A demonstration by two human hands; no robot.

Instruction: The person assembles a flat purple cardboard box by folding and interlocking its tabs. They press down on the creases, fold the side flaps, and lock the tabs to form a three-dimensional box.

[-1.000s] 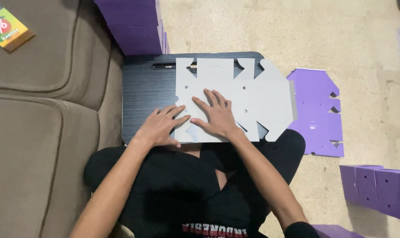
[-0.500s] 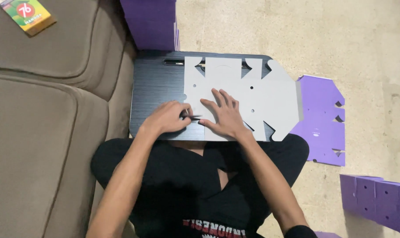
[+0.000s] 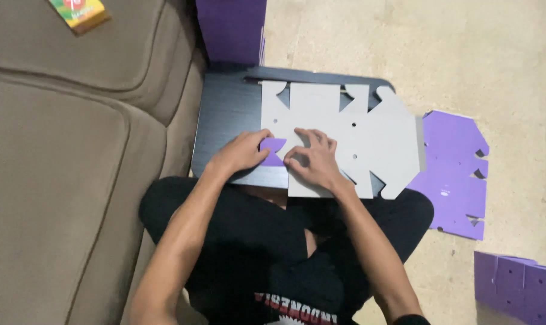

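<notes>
Left hand was curled over a small flap of the grey die-cut cardboard sheet, folding it back so its purple underside showed, fingers pinched narrow on that flap. Right hand was right next to it, fingers spread fairly wide and pressed flat on the sheet, tips almost touching the flap. The sheet lay grey side up on a black lap desk, covering its right half and hanging past the right and near edges, with the folded flap near the desk's near edge. Another flat purple cutout sat on the beige floor just off the desk's right edge. Some folded purple boxes were at the bottom right, couldn't tell if anything was in them. More purple cardboard stood past the desk's far edge, brown couch on the left.
</notes>
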